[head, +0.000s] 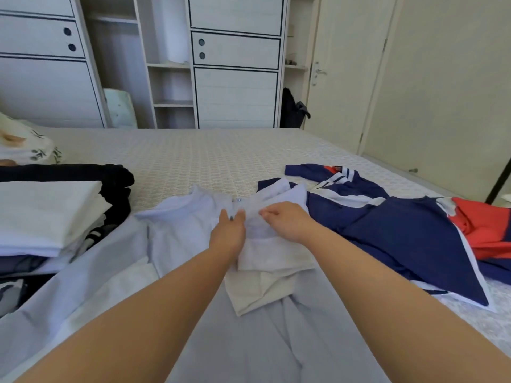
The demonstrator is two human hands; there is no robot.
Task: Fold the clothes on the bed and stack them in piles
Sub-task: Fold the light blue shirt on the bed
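I see the pale blue shirt (177, 236) spread on the bed (210, 153). My left hand (228, 232) rests on its collar, fingers nearly straight; my right hand (284, 221) pinches the fabric beside it. Left of the shirt sits a folded stack (49, 217); right of it, a navy-and-red garment (409, 233).

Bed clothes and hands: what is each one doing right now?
Light blue shirt: spread out, unfolded.
Navy and red jacket: lying crumpled, unfolded.
Folded pile: stacked, white piece on top.
Left hand: fingers straight, pressing the shirt near its collar.
Right hand: fingers curled, pinching the shirt fabric.
Wardrobe doors: closed; middle shelves open.
Room door: closed.
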